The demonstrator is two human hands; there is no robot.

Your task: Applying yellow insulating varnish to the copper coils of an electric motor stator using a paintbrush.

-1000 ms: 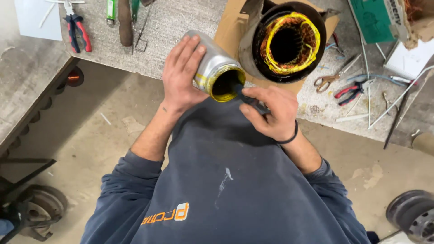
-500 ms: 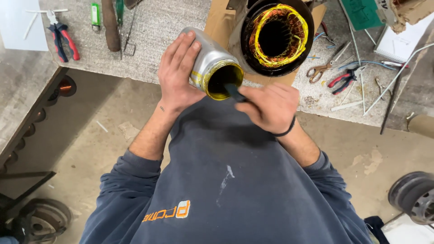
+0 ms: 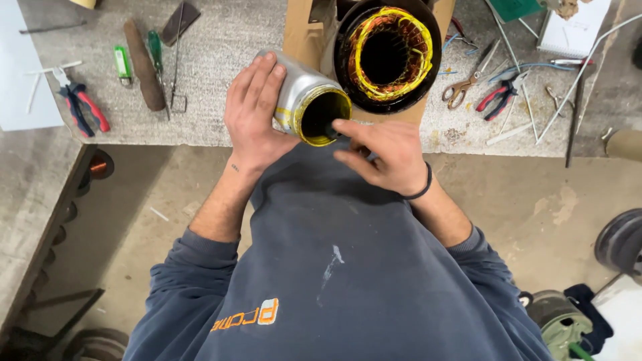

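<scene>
My left hand [image 3: 254, 110] grips a silver metal can [image 3: 301, 97], tilted so that its open mouth [image 3: 322, 119] faces me; the rim is coated yellow and the inside is dark. My right hand [image 3: 381, 154] holds a thin dark tool, probably a brush handle [image 3: 331, 129], with its tip inside the can's mouth. Just behind the can, a black motor stator [image 3: 388, 57] with copper windings and yellow lacing stands on a piece of cardboard [image 3: 301, 27] on the workbench.
On the grey workbench [image 3: 221, 127] lie red-handled pliers [image 3: 83, 107], a green lighter [image 3: 122, 63], a wooden handle [image 3: 144, 63], scissors [image 3: 468, 83], more red pliers [image 3: 498, 100], loose wires and a notepad [image 3: 575, 27]. Concrete floor below, with round metal parts at the right [image 3: 618, 241].
My right hand has brought the dark tool from just outside the can into its mouth. The left hand keeps holding the tilted can, and the view has shifted slightly.
</scene>
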